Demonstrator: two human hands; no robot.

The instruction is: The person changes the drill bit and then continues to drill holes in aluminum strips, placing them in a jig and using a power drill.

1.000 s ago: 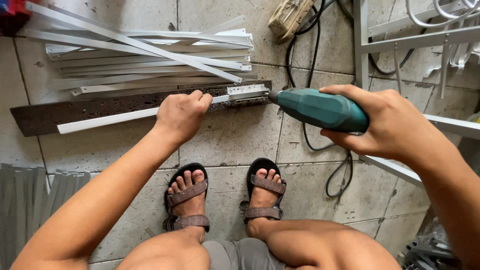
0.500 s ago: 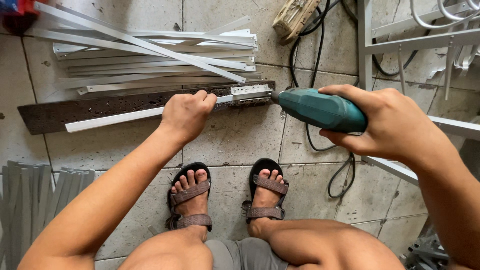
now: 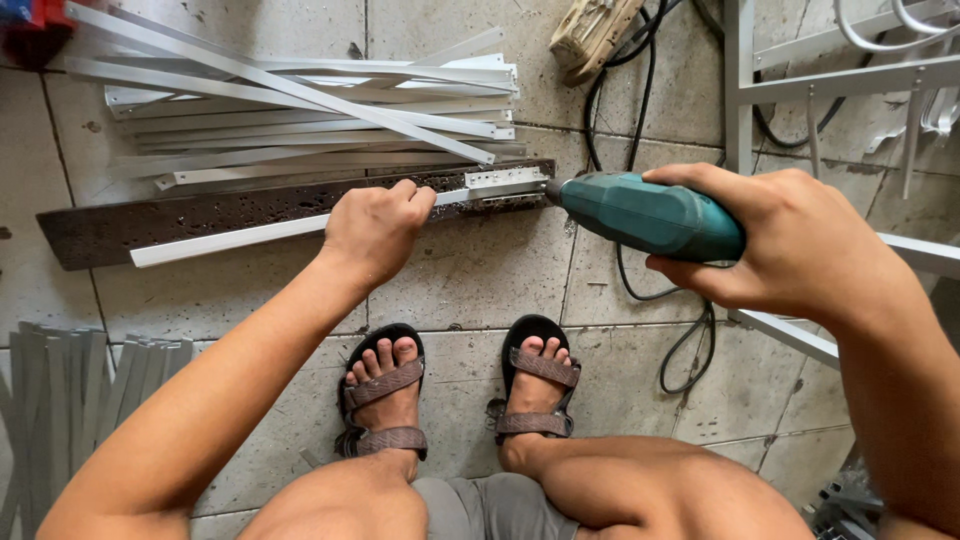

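My left hand [image 3: 375, 228] presses down on a long white metal strip [image 3: 230, 238] that lies on a dark wooden board [image 3: 150, 222] on the tiled floor. My right hand [image 3: 790, 240] grips a teal power drill [image 3: 650, 215]. Its nose points left at a small metal bracket [image 3: 505, 182] on the strip's right end. My two sandalled feet [image 3: 460, 395] stand just below the board.
A loose pile of white metal strips [image 3: 300, 110] lies behind the board. Black cables [image 3: 640, 110] run across the floor near a wooden brush [image 3: 592, 35]. A white metal frame [image 3: 800, 80] stands at the right. Grey slats [image 3: 70, 400] lie at the lower left.
The drill's nose and my hands stay in nearly the same place on the strip. The view has shifted slightly.
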